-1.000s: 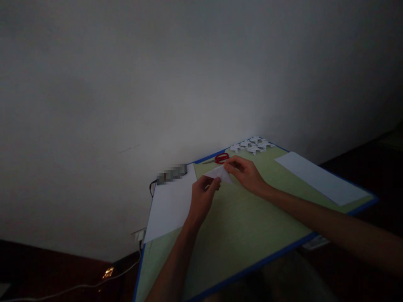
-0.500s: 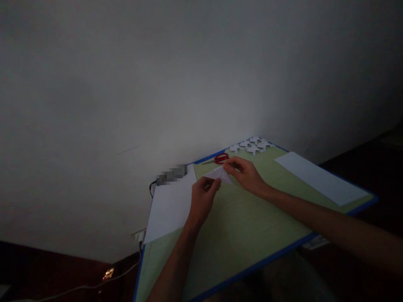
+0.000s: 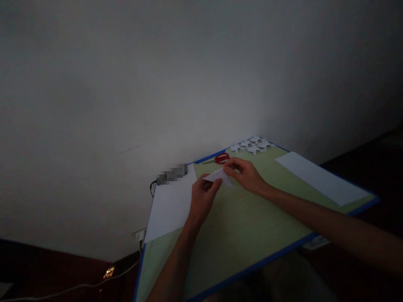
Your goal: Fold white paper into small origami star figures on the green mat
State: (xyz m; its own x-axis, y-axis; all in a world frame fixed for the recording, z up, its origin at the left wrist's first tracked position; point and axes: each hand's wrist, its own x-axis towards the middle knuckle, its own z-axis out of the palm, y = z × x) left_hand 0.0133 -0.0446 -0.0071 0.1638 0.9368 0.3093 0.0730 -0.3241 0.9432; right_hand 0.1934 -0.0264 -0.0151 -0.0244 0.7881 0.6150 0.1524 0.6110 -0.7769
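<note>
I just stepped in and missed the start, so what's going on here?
A person is holding a small folded piece of white paper over a green tabletop. The left grip holds it from the near side; the right grip pinches its upper edge. Red-handled scissors lie just beyond, and pointed white paper shapes sit clustered near the far corner. Larger white sheets lie at left and right.

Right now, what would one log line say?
left hand: holds folded paper | right hand: holds folded paper | scissors: on table

No readable text, label, number or sign anywhere.
</note>
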